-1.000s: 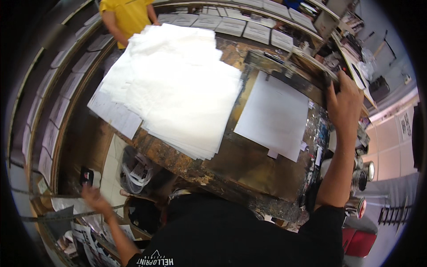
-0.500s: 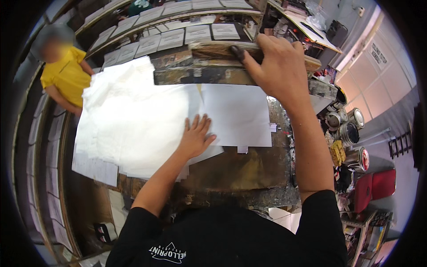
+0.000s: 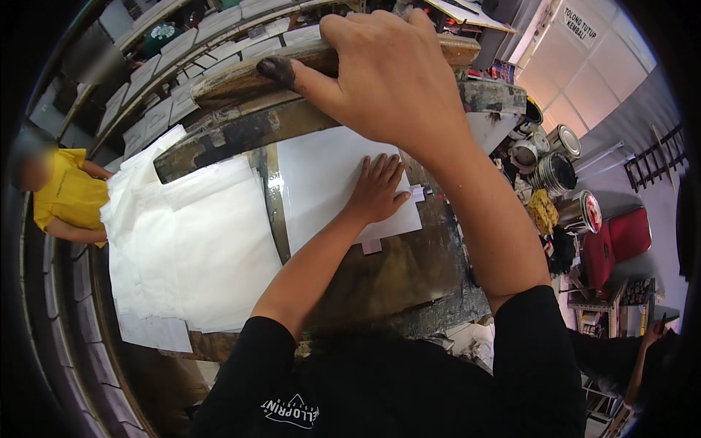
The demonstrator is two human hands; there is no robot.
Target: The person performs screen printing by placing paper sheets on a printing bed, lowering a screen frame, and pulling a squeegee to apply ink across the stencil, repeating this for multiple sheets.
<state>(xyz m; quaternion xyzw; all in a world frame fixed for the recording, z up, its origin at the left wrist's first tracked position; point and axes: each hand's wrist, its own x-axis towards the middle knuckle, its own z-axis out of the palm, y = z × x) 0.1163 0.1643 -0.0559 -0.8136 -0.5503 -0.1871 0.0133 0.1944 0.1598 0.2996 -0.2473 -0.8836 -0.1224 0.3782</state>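
On the white sheet (image 3: 321,182), left hand (image 3: 377,191) lies flat, fingers together, palm down, pressing the paper onto the stained table (image 3: 394,281). Above the sheet, right hand (image 3: 387,73) clamped over the wooden frame edge (image 3: 241,77), fingers curled, ink-darkened thumb along it. Left of the sheet: stack of white paper (image 3: 190,248). Right of the sheet: paint tins (image 3: 548,164). Beyond the stack: person in yellow shirt (image 3: 69,201).
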